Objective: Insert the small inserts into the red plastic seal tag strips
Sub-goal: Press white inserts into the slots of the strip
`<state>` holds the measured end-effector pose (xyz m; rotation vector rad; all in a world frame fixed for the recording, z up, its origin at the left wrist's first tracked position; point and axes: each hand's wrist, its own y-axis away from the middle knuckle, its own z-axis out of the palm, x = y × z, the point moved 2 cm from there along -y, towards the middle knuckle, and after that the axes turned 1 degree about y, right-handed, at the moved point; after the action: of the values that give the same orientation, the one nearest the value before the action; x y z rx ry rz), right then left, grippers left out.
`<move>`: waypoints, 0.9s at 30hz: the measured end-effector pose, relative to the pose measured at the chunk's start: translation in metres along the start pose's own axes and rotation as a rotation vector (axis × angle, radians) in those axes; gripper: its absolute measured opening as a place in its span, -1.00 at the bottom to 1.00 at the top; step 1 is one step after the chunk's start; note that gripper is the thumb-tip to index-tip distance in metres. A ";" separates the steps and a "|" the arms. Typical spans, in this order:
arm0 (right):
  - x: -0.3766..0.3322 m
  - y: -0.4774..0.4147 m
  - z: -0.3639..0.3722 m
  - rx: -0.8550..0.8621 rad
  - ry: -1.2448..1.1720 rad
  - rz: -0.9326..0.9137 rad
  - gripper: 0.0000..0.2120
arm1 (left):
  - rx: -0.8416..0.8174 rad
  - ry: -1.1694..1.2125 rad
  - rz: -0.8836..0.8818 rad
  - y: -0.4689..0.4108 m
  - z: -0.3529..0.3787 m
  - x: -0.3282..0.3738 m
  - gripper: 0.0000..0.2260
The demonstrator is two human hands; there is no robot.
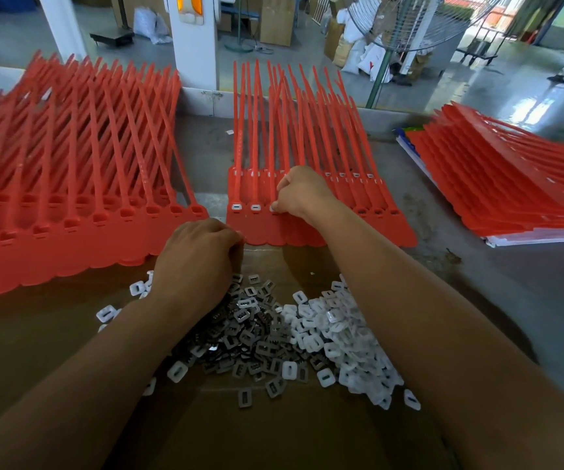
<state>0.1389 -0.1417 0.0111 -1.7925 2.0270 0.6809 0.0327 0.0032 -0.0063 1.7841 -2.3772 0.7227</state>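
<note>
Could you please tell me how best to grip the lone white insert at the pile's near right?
Probably pinch the white insert across its long edges from above: it lies flat on the cardboard, just off the pile.

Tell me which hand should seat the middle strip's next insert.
Right. The right hand pinches a white insert at the third socket of the middle strip; the left hand is curled beside the insert pile, off the sockets.

The grey worktop [460, 273] carries a cardboard sheet [273, 435] strewn with small inserts [273, 334], and red seal strips [70, 215] stacked left, centre and right.
</note>
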 end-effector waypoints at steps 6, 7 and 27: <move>0.003 0.001 0.000 0.013 -0.001 -0.039 -0.88 | 0.010 -0.002 0.006 0.001 0.000 0.000 -0.80; 0.004 0.003 0.000 0.020 -0.002 -0.057 -0.90 | 0.009 -0.003 0.007 0.001 0.000 0.000 -0.80; 0.017 0.093 -0.033 -0.298 0.042 -0.408 -0.95 | 0.022 -0.012 0.004 -0.001 0.003 -0.004 -0.69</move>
<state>0.0466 -0.1665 0.0399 -2.3144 1.5665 0.8514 0.0355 0.0051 -0.0099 1.7979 -2.3904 0.7436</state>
